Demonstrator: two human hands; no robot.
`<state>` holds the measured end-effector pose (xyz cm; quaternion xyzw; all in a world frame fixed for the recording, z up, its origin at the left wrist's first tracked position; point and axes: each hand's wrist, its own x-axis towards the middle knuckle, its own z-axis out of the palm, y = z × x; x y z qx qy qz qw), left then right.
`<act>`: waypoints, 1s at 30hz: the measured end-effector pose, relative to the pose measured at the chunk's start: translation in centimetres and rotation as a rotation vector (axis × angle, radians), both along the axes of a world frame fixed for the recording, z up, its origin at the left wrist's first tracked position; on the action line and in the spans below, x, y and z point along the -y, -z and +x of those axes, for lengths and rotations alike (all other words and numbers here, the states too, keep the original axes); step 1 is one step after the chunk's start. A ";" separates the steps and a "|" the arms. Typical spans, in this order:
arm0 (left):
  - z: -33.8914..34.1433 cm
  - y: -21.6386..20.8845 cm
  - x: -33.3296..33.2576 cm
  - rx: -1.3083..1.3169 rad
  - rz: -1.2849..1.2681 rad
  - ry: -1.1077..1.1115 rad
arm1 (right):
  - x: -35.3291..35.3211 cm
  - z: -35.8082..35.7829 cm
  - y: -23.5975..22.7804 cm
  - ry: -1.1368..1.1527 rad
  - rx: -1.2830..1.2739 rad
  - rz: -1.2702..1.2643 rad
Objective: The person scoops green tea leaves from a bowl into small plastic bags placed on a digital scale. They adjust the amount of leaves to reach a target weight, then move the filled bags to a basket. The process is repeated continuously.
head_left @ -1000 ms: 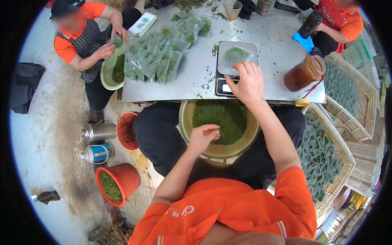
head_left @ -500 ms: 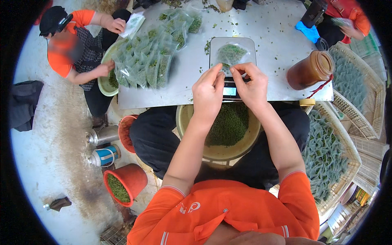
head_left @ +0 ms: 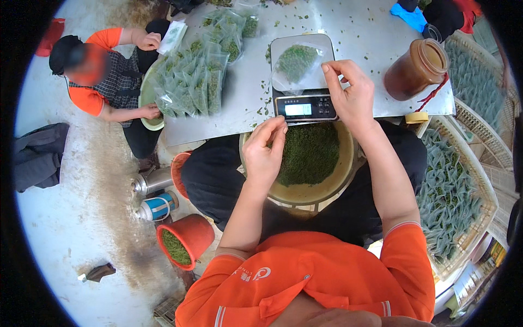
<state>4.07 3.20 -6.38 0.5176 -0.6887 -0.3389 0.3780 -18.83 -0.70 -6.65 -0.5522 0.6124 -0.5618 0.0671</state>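
A clear plastic bag point(head_left: 297, 62) with green dried leaf bits inside lies on the pan of a small digital scale point(head_left: 321, 107). My right hand point(head_left: 353, 92) pinches the bag's right edge between thumb and fingertips. Lower and to the left, my left hand point(head_left: 266, 150) is by the scale's front corner, its thumb and fingers pressed together. Whatever they hold, if anything, is too small to make out. Below the table edge, between my legs, stands a wide pale basin point(head_left: 348, 155) of loose green leaf bits point(head_left: 310, 155).
Filled bags point(head_left: 199, 82) are piled on the metal table point(head_left: 245, 117). A brown jar point(head_left: 406, 76) stands at the right, near a yellow lid point(head_left: 417, 117). Crates point(head_left: 479, 223) of filled bags are beside me. A co-worker point(head_left: 117, 82) sits at the left; a red bucket point(head_left: 201, 231) and flasks are below.
My hands have parted: the left has drawn back toward me from the bag, while the right stays at its edge. The scale's display is now uncovered. The co-worker still holds a small packet.
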 end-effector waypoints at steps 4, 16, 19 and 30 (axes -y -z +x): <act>-0.3 -0.4 0.4 0.111 -0.126 0.120 | -0.4 0.0 0.2 -0.038 -0.151 0.024; -2.1 -3.0 6.5 0.580 -0.427 0.176 | -1.7 4.2 0.7 -0.378 0.169 0.099; -1.9 -7.2 5.0 0.729 -0.487 0.249 | -2.9 4.7 -0.5 -0.302 0.124 0.046; -1.2 -7.3 4.4 0.985 -0.502 0.354 | -0.3 5.8 -0.5 -0.215 -0.216 -0.068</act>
